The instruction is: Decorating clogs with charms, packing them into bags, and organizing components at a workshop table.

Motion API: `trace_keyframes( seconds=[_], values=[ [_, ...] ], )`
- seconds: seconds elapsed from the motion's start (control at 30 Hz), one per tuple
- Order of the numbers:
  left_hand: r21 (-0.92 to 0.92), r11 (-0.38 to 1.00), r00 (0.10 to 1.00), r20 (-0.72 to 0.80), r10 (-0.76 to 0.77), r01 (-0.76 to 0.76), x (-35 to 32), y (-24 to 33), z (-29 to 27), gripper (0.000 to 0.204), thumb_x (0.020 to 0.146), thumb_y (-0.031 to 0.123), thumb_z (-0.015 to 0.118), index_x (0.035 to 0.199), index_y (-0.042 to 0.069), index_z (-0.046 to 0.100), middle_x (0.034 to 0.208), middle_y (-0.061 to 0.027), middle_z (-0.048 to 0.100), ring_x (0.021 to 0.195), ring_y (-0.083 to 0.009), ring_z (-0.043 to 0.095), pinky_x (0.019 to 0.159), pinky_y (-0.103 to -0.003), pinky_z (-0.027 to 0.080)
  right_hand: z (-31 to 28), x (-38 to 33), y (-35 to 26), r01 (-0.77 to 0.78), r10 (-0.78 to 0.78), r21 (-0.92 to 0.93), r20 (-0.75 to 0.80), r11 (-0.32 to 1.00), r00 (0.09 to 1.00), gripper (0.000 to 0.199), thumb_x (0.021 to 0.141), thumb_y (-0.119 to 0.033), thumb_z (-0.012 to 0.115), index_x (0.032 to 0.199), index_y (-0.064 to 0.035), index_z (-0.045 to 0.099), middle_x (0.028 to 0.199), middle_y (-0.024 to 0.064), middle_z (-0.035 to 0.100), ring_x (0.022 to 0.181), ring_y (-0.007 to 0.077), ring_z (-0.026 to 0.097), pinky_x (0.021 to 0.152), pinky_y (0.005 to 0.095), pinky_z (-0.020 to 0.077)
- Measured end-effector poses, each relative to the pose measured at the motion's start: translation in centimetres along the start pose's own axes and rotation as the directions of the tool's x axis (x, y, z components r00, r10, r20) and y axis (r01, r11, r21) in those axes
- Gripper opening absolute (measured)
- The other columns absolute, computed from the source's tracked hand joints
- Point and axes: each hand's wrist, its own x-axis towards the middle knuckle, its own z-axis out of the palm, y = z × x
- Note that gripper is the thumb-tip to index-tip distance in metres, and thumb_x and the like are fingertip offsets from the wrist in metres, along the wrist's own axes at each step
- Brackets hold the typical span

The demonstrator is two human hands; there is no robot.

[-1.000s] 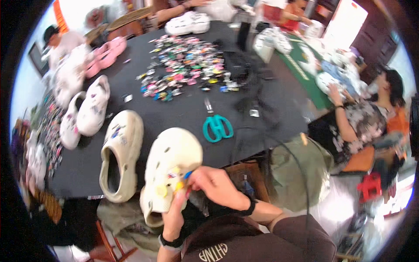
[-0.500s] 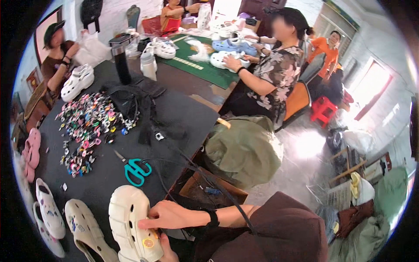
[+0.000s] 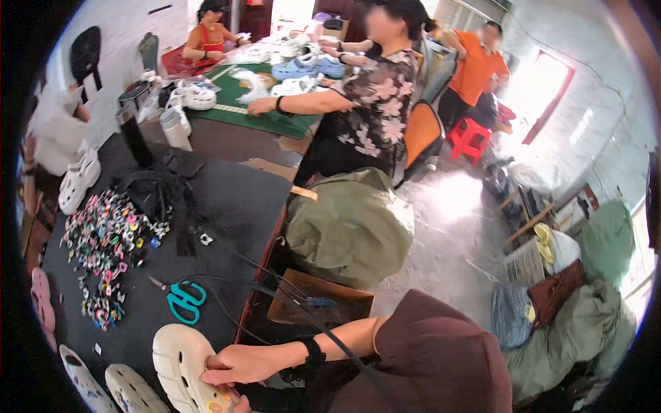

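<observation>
A cream clog (image 3: 180,359) with side holes stands tilted at the lower edge. My right hand (image 3: 249,363), a black band on its wrist, reaches in from the right and grips the clog's near side, thumb pressed to its surface. Only a small part of my left hand (image 3: 241,405) shows, at the clog's lower side; its fingers are partly cut off by the frame. A round orange-slice charm (image 3: 215,407) sits on the clog by my hands. Teal-handled scissors (image 3: 186,301) lie just beyond, partly spread. Further left is a heap of small colourful shoe charms (image 3: 107,241).
Other clogs (image 3: 127,389) line the lower left of the black table (image 3: 227,199). A black bottle (image 3: 134,134) and a white bottle (image 3: 175,129) stand farther back. Right of the table are a green sack (image 3: 351,227) and a cardboard box (image 3: 320,299). Several people work nearby.
The view has swung to the right, so the table things sit farther left. My hands keep hold of the clog, now lower in view. The person in the flowered shirt has stretched an arm forward.
</observation>
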Motion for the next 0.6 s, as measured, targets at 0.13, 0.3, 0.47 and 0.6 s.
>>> trace_keyframes(
  seconds=[0.13, 0.3, 0.47, 0.6],
  values=[
    [0.055, 0.766, 0.765, 0.136, 0.63, -0.64, -3.3, 3.6, 5.1, 0.023, 0.081, 0.009, 0.054, 0.09, -0.008, 0.064, 0.077, -0.0112, 0.06, 0.076, -0.0232, 0.055, 0.071, -0.029, 0.042, -0.1, -0.1, -0.2, 0.035, -0.035, 0.043, 0.02, 0.998, 0.999, 0.046, 0.096, -0.04, 0.038, 0.082, 0.0011, 0.053, 0.063, 0.0067, 0.056, 0.055, 0.0161, 0.054, 0.054, 0.0297, 0.044],
    [0.161, 0.687, 0.705, 0.198, 0.681, -0.709, -3.0, 4.3, 5.5, 0.026, 0.079, 0.01, 0.051, 0.089, -0.011, 0.064, 0.085, -0.0164, 0.062, 0.08, -0.0263, 0.058, 0.071, -0.032, 0.044, -0.3, -0.1, 0.0, 0.048, -0.048, 0.07, -0.009, 0.996, 0.999, 0.045, 0.096, -0.04, 0.039, 0.081, 0.0001, 0.053, 0.064, 0.0067, 0.055, 0.055, 0.0154, 0.053, 0.053, 0.0297, 0.0441],
    [0.152, 0.593, 0.612, 0.192, 0.767, -0.791, -2.9, 3.4, 4.1, 0.028, 0.079, 0.008, 0.048, 0.093, -0.01, 0.063, 0.088, -0.0187, 0.062, 0.076, -0.0287, 0.058, 0.07, -0.034, 0.045, 0.7, 0.4, 0.3, 0.056, -0.059, 0.091, 0.028, 0.994, 0.998, 0.045, 0.095, -0.041, 0.039, 0.083, -0.0004, 0.054, 0.066, 0.0095, 0.056, 0.059, 0.0178, 0.056, 0.054, 0.0319, 0.0449],
    [-0.083, 0.913, 0.916, -0.075, 0.394, -0.399, -6.8, 7.5, 9.8, 0.044, 0.064, 0.002, 0.058, 0.107, -0.01, 0.056, 0.107, -0.0138, 0.058, 0.1, -0.0236, 0.054, 0.089, -0.032, 0.041, -0.1, 0.0, -0.1, 0.013, -0.014, -0.003, -0.025, 1.0, 1.0, 0.046, 0.094, -0.043, 0.041, 0.086, -0.0004, 0.058, 0.07, 0.0127, 0.06, 0.065, 0.0168, 0.056, 0.061, 0.034, 0.0454]
  ],
)
